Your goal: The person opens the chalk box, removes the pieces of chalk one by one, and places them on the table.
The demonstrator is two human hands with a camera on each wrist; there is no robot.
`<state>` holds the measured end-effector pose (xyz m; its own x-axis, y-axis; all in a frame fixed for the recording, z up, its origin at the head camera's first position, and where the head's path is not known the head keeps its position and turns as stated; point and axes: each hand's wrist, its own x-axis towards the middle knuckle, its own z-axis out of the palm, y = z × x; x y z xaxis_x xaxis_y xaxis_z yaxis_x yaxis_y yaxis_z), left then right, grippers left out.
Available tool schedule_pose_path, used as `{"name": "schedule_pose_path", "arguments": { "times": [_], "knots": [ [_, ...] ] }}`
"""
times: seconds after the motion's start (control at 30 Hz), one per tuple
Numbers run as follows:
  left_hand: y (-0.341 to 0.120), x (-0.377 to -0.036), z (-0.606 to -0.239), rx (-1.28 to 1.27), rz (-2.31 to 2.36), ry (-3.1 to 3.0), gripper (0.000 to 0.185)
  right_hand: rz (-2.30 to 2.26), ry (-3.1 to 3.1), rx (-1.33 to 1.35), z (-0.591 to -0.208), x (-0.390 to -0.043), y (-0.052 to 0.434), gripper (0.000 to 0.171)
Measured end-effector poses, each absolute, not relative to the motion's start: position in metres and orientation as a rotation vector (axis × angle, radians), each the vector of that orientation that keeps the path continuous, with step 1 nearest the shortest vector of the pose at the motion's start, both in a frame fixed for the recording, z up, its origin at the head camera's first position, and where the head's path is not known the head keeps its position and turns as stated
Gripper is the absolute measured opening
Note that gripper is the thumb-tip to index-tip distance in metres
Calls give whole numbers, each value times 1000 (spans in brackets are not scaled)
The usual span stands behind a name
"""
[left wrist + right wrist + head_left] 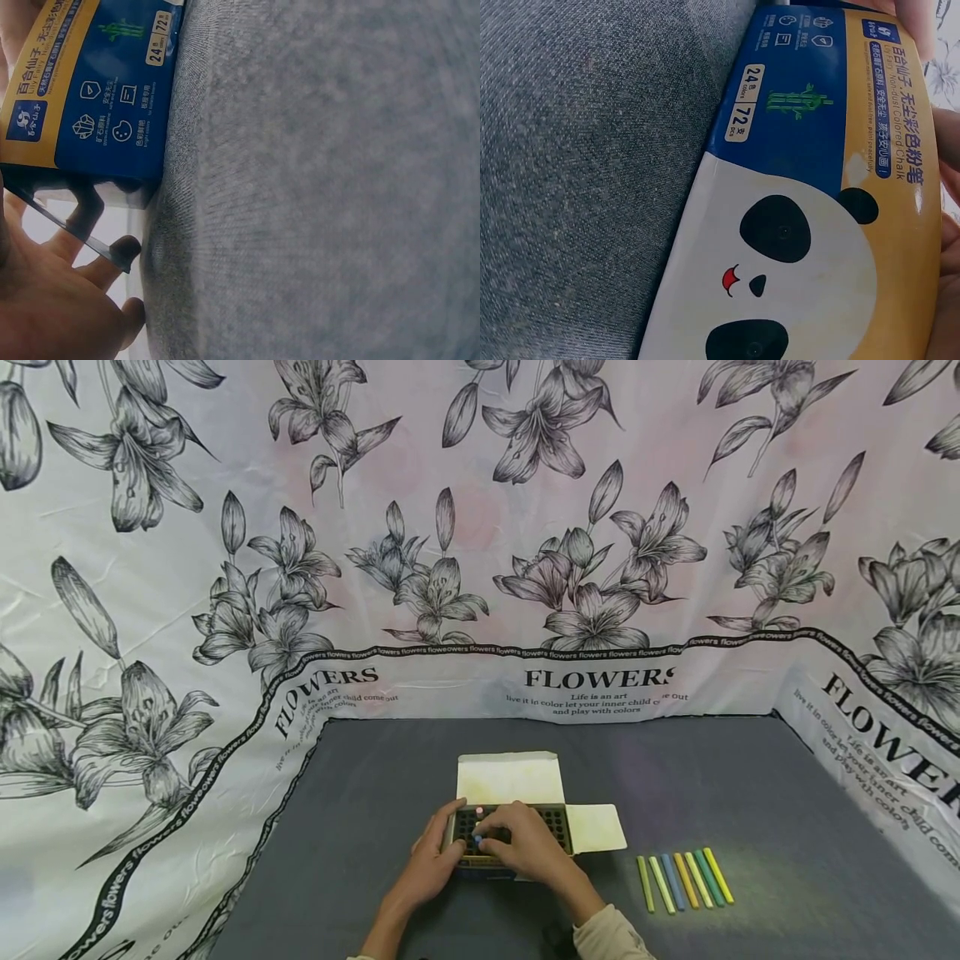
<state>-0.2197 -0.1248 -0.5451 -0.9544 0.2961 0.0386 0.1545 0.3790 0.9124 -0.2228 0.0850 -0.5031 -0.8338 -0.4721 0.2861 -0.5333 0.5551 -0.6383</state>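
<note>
Your right hand point(525, 843) lies over the top of the open chalk box point(510, 837), fingers curled down into the dark grid of holes at its left half; a small blue tip and a pink one show just beside the fingertips, but you cannot tell from the head view whether they pinch a stick. Your left hand point(435, 858) clasps the box's left end, thumb along the top edge and the other fingers wrapped down the side, so the box sits between both palms. From the left wrist view, your fingers point(112, 259) lie curled beside the box's blue and yellow side panel point(90, 90), which rests on the grey felt mat point(322, 187). From the right wrist view, the front of the box fills the frame: a panda face point(780, 255) on white, a yellow band and a blue panel printed with "24" and "72".

Behind your hands, the box's pale lid flap point(510, 777) stands open, and a side flap point(596, 827) lies flat to the right. Well to the right on the mat, a row of coloured chalk sticks point(684, 880) lies side by side, yellow, green, blue and orange, apart from the box. Around the mat runs a white flower-printed cloth point(480, 527).
</note>
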Motion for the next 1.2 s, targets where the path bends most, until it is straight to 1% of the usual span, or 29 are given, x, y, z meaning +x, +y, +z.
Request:
{"name": "schedule_pose_path", "arguments": {
  "times": [0.57, 0.83, 1.2],
  "knots": [
    [-125, -219, -545, 395, 1631, 2494, 61, 1441, -2639, 825, -502, -219, 90, 22],
    [-124, -220, -546, 392, 1632, 2514, 61, 1499, -2550, 845, -496, -216, 91, 25],
    [-121, -220, -545, 397, 1640, 2517, 61, 1488, -2324, 724, -486, -214, 93, 18]
  ]
}}
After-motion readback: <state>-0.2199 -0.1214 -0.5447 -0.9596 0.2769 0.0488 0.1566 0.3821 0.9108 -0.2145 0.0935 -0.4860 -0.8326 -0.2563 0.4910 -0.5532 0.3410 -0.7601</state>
